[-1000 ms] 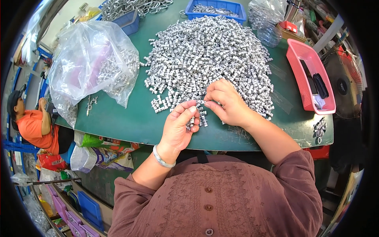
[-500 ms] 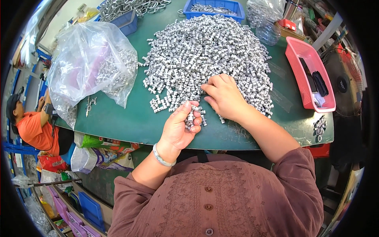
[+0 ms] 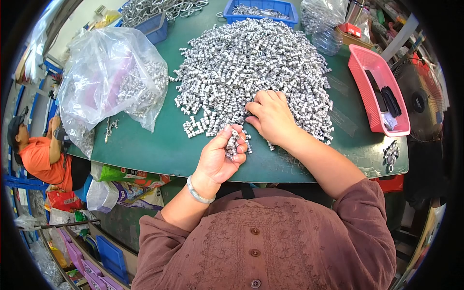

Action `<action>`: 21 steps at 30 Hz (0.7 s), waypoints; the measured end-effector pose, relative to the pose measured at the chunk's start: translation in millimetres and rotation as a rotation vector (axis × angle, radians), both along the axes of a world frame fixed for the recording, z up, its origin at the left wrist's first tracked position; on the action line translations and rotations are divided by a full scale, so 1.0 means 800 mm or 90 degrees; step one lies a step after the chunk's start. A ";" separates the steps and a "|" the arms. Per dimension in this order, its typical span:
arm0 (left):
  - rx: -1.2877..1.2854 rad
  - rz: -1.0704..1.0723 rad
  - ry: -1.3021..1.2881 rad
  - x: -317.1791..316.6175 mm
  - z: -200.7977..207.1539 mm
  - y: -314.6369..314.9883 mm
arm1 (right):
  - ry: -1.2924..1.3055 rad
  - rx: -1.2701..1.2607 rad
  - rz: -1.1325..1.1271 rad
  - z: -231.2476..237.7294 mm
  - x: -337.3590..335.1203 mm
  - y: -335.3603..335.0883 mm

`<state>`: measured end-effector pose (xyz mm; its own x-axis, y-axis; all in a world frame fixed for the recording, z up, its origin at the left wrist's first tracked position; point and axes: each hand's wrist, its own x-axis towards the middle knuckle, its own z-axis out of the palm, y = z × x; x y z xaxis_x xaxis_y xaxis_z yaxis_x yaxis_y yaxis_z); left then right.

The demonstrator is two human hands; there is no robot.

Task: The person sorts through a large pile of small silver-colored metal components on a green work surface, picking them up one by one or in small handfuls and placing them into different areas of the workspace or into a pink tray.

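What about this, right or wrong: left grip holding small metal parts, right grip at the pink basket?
Wrong on one point: the head view shows the right grip at the near edge of the metal pile, not the pink basket. The left grip does hold small metal parts.

- left hand [image 3: 223,153] cups several small metal pieces [image 3: 232,144]
- right hand [image 3: 271,116] touches the near edge of a metal-parts heap [image 3: 251,63]
- both above a green table [image 3: 203,162]

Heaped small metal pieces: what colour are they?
Silvery grey small metal pieces, seen best in the head view.
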<state>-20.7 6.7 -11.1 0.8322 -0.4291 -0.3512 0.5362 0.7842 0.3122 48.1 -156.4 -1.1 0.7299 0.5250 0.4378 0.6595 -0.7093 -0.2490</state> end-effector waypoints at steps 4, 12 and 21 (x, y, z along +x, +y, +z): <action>-0.046 -0.016 0.004 0.000 -0.003 0.000 | -0.023 0.001 -0.004 -0.005 0.003 -0.001; -0.043 -0.012 0.017 0.000 -0.001 -0.002 | -0.047 0.012 -0.013 -0.005 0.003 0.001; 0.028 0.033 -0.001 -0.003 0.008 -0.001 | 0.019 0.096 0.040 -0.002 0.004 -0.011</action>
<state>-23.2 5.8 -4.6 0.8536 -0.3694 -0.3672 0.4944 0.7965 0.3481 51.7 -165.0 -2.9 0.7112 0.5007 0.4934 0.6925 -0.6197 -0.3693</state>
